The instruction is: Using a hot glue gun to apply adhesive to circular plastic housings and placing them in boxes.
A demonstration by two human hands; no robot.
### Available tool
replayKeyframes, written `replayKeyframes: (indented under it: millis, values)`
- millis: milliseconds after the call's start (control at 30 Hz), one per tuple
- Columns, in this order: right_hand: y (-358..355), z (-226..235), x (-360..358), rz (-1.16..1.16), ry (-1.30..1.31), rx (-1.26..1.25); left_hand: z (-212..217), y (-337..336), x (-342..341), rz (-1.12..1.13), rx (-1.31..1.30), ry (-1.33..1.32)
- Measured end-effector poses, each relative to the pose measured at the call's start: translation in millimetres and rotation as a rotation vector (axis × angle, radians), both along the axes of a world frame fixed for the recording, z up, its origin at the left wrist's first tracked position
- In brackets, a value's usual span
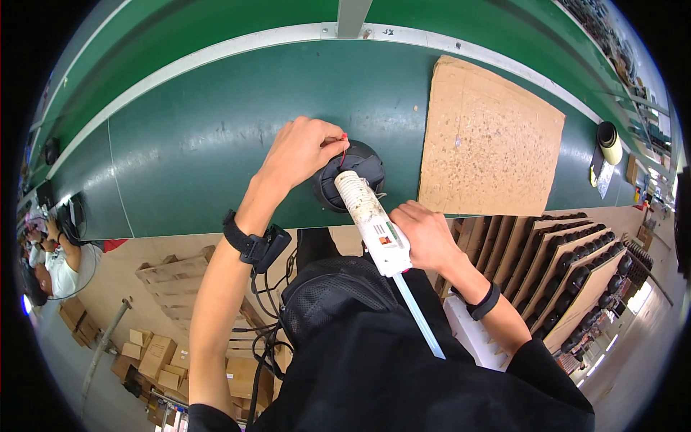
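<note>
A round black device housing (368, 164) rests on the green bench near its front edge. My left hand (306, 147) is closed in a pinch on a thin red wire (343, 153) that rises from the housing. In my right hand (425, 234) is a white hot glue gun (374, 225), its handle hidden behind the body. The gun's stained front end reaches over the housing; its tip is hard to make out there. A pale glue stick (419, 317) sticks out of the gun's back toward me.
On the bench to the right lies a speckled cardboard sheet (493, 137), with a dark and yellow roll (610, 142) farther right. Racked boards with black round parts (576, 266) stand below right. Cardboard boxes (157, 356) and a wooden pallet (173, 284) are lower left; another person (63, 270) sits far left.
</note>
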State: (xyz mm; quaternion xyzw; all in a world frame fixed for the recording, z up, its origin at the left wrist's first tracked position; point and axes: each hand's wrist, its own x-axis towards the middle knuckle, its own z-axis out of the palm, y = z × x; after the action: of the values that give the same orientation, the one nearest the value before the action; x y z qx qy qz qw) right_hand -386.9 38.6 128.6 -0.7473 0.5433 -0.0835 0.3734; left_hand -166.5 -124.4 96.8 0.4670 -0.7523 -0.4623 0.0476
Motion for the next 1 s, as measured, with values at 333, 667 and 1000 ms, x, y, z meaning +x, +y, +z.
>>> replayKeyframes:
  millis: [333,667,1000]
  values:
    - [4,0,-3,-0.017,-0.004,0.038,18,20,17,0.095,0.096,0.018]
    - [1,2,-6,-0.021,0.01,0.055,12,67,41,0.26,0.297,-0.073]
    - [-3,18,-18,-0.031,-0.08,0.087,-15,71,43,0.406,0.352,0.208]
